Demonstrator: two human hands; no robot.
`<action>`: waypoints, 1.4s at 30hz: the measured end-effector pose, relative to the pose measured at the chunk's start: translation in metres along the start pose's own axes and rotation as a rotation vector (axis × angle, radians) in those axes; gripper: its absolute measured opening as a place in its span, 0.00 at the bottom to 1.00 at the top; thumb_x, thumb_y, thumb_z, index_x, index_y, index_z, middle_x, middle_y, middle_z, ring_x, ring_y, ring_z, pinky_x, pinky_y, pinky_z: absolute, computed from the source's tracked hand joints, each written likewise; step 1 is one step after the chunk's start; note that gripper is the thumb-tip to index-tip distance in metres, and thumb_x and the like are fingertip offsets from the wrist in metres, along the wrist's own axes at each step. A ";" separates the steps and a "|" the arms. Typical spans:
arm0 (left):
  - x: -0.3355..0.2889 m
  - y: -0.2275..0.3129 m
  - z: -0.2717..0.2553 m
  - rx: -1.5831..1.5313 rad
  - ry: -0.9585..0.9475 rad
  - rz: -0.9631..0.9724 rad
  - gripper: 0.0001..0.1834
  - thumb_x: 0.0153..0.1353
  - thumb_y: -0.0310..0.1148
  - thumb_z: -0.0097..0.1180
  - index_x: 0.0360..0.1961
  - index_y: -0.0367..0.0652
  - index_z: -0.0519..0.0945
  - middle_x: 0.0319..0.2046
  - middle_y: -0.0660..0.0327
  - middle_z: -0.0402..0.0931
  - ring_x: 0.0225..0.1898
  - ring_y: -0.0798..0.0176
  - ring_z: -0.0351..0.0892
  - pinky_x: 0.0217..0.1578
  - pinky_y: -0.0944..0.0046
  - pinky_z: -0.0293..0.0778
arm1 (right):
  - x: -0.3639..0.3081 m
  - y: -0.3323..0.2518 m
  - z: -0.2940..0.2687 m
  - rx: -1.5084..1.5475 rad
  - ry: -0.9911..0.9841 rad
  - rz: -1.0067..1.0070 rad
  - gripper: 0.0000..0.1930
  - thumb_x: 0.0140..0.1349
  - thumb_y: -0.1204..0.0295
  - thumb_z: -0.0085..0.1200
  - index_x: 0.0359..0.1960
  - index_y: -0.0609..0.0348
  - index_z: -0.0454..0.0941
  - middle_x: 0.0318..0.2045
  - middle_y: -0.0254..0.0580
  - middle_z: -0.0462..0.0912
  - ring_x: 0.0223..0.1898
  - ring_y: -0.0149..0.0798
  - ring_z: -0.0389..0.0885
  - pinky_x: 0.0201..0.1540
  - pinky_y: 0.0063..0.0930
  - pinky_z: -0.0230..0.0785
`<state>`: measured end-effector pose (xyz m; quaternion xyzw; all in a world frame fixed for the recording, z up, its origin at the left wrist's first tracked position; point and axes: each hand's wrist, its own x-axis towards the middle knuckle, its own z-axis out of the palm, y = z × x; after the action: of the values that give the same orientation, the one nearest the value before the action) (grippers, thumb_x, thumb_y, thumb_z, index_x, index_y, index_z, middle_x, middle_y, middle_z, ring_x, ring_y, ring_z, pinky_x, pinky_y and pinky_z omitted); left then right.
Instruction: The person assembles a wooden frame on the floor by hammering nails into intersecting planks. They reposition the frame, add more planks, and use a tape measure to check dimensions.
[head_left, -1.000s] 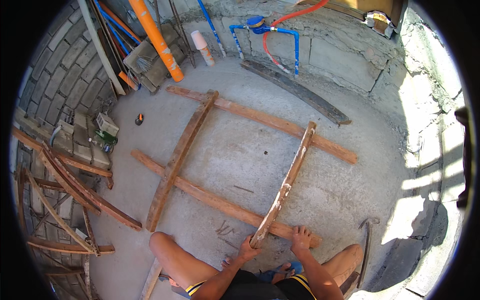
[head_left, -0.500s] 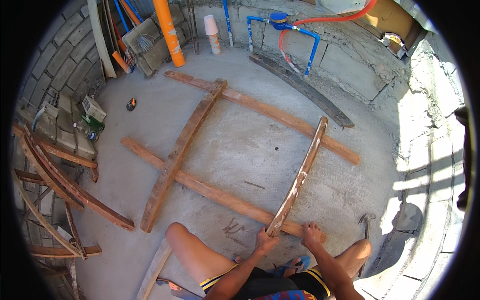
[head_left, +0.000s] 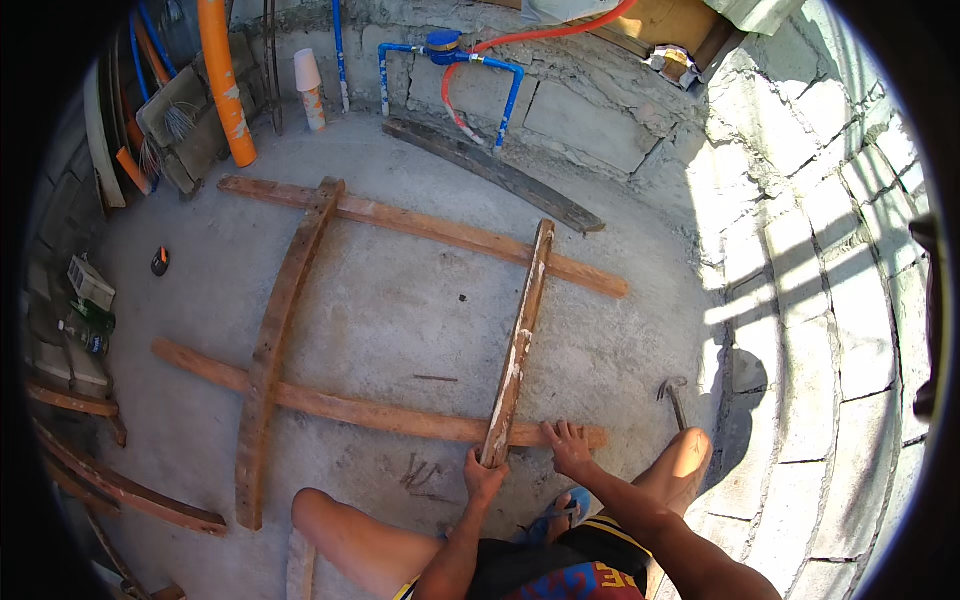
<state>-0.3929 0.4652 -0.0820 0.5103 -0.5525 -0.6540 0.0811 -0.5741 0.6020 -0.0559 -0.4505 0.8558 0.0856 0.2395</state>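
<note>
Over by the left wall there's a small white box [head_left: 90, 283] sitting on the block ledge, with a green bottle [head_left: 97, 316] right beside it, both too small to make out any label detail. A little orange-and-black gadget [head_left: 159, 261] lies on the concrete floor [head_left: 400, 300] a bit further in. Up at the back wall a pale paper cup [head_left: 307, 72] is stuck upside down on a short post, next to a fat orange pipe [head_left: 224, 80] leaning in the corner, and blue pipes [head_left: 450, 55] run along the block wall with a red hose [head_left: 545, 30] looping off them.

The person is crouched at the near end of a rough wooden frame on the floor: two long slats running across, an upper slat [head_left: 420, 228] and a lower slat [head_left: 350, 408], a curved crosspiece [head_left: 280, 330] lying over both on the left, and a loose plank [head_left: 520, 340] laid across on the right, its far end resting on the upper one.

Left hand [head_left: 484, 478] is wrapped around the near end of that plank, fingers closed on it. Right hand [head_left: 568, 447] is just beside it, spread flat with fingers splayed, pressing down on the lower slat near its right end. The hands are close but not touching. Both forearms reach forward from between the knees.

A hammer [head_left: 676, 398] lies on the floor just right of the right hand, by the sunlit wall.
</note>
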 end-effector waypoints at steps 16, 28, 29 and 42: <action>0.003 -0.014 -0.004 -0.062 -0.097 -0.043 0.43 0.46 0.34 0.76 0.60 0.31 0.65 0.52 0.49 0.72 0.53 0.54 0.76 0.51 0.57 0.76 | 0.027 -0.003 -0.010 -0.052 -0.189 0.133 0.42 0.47 0.67 0.70 0.67 0.45 0.65 0.59 0.54 0.69 0.61 0.57 0.71 0.63 0.59 0.59; 0.013 0.033 0.021 0.547 0.153 -0.153 0.40 0.39 0.51 0.75 0.51 0.38 0.78 0.41 0.44 0.83 0.45 0.43 0.84 0.47 0.49 0.79 | 0.235 0.237 -0.173 0.076 0.536 0.313 0.53 0.36 0.65 0.76 0.69 0.48 0.61 0.62 0.50 0.67 0.65 0.53 0.66 0.65 0.55 0.58; 0.015 0.034 0.023 0.528 0.255 -0.068 0.39 0.39 0.50 0.75 0.51 0.39 0.78 0.41 0.44 0.83 0.44 0.43 0.84 0.46 0.50 0.79 | 0.255 0.251 -0.180 0.025 0.477 0.269 0.59 0.32 0.63 0.79 0.71 0.46 0.57 0.65 0.49 0.64 0.68 0.51 0.61 0.67 0.58 0.54; -0.005 0.022 0.054 0.482 0.425 -0.100 0.33 0.36 0.42 0.74 0.47 0.44 0.82 0.40 0.51 0.85 0.42 0.50 0.85 0.45 0.56 0.79 | 0.380 0.356 -0.177 -0.144 0.103 -0.159 0.40 0.35 0.71 0.73 0.54 0.57 0.68 0.50 0.57 0.75 0.49 0.58 0.81 0.50 0.40 0.79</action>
<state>-0.4416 0.4949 -0.0686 0.6664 -0.6363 -0.3866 0.0391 -1.1039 0.4667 -0.1115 -0.5368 0.8202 0.1044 0.1682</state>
